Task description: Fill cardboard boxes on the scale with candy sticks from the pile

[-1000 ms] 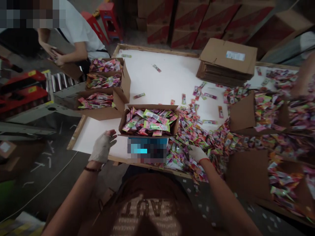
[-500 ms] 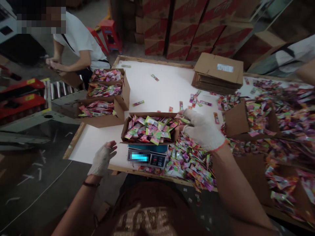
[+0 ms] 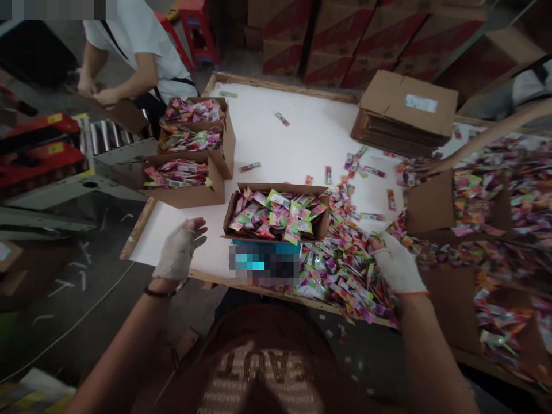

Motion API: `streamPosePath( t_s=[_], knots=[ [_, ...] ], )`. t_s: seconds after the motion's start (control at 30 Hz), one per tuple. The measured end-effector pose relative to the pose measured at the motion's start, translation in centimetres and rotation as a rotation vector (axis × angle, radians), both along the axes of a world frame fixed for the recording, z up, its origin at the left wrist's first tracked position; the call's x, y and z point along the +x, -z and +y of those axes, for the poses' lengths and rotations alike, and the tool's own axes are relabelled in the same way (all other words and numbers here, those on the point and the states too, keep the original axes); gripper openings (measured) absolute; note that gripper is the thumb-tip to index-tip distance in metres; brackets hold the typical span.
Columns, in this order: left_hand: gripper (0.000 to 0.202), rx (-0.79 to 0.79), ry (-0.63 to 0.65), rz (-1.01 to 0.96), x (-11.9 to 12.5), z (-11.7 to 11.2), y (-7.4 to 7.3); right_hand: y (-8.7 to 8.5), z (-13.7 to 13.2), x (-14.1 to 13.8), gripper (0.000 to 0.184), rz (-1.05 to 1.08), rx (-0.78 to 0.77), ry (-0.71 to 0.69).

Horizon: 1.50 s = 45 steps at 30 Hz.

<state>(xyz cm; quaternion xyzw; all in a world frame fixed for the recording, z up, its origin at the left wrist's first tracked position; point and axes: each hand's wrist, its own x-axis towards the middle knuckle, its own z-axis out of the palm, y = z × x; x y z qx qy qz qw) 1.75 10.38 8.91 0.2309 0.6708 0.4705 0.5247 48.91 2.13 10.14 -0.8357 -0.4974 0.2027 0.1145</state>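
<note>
An open cardboard box (image 3: 228,221) heaped with small candy sachets sits on a digital scale (image 3: 265,248). The scale's display is blurred out. My left hand (image 3: 176,253), in a white glove with bare fingertips, hovers left of the scale, open and holding nothing. My right hand (image 3: 399,264), gloved likewise, is over the right side of a pile of loose sachets (image 3: 345,270). Its fingertips point down among the sachets, and I cannot tell whether they grip any.
Filled boxes (image 3: 185,195) stand at the left beside a roller conveyor (image 3: 106,138). A person (image 3: 125,57) is behind them. Flattened cartons (image 3: 405,112) are stacked at the back right. Another person's arm (image 3: 487,141) reaches over sachets near more boxes (image 3: 431,204) at the right.
My right hand has moved from the box's right edge, off to the right onto the loose sachets. My left hand stays open beside the scale. Another person's arm now reaches in at the right.
</note>
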Motion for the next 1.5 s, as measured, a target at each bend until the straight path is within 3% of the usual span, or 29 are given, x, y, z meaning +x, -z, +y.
streamPosePath(
  t_s=[0.13,0.23,0.33,0.47,0.57,0.67,0.77,0.87,0.93,1.03,1.13,1.2,1.33,1.5],
  knots=[
    [0.043,0.095,0.105,0.047,1.2,1.6,-1.8,-1.8,0.2,0.4,0.031,-0.034,-0.039,-0.032],
    [0.052,0.113,0.135,0.100,2.1,2.4,-3.0,-3.3,1.0,-0.8,0.030,0.026,0.146,-0.217],
    [0.061,0.137,0.215,0.119,3.3,3.2,-3.5,-5.4,3.2,-4.3,0.031,0.076,0.377,-0.478],
    [0.071,0.217,0.319,0.157,4.7,4.0,-3.5,-9.1,7.7,-10.3,0.034,0.063,0.448,-0.796],
    [0.074,0.235,0.349,0.154,5.0,4.2,-3.3,-10.6,9.6,-12.0,0.038,0.019,0.506,-0.828],
    [0.074,0.178,0.297,0.163,4.0,3.6,-2.6,-9.3,8.7,-10.1,0.040,0.131,0.567,-0.566],
    [0.074,0.096,0.221,0.171,2.2,2.3,-1.4,-4.9,5.5,-6.8,0.031,0.229,0.449,-0.222],
    [0.073,0.034,0.205,0.160,0.2,1.1,-0.3,-0.4,1.9,-5.3,0.028,0.242,0.282,-0.107],
    [0.071,0.024,0.202,0.163,-0.7,0.7,0.0,1.0,0.3,-5.6,0.028,0.258,0.249,-0.097],
    [0.068,0.049,0.198,0.177,-0.7,1.2,-0.5,-0.3,-0.2,-6.7,0.024,0.205,0.352,-0.162],
    [0.069,0.084,0.200,0.173,0.6,2.2,-1.5,-3.9,1.6,-7.5,0.019,0.118,0.452,-0.421],
    [0.072,0.094,0.211,0.161,1.9,2.7,-2.2,-6.1,3.4,-8.0,0.022,0.077,0.437,-0.621],
    [0.075,0.120,0.262,0.149,3.9,3.2,-2.8,-7.9,7.3,-10.6,0.020,-0.081,0.193,-0.867],
    [0.059,0.169,0.464,0.315,5.7,3.8,-2.7,-6.9,11.6,-17.4,0.025,-0.236,-0.220,-0.903]
  ],
)
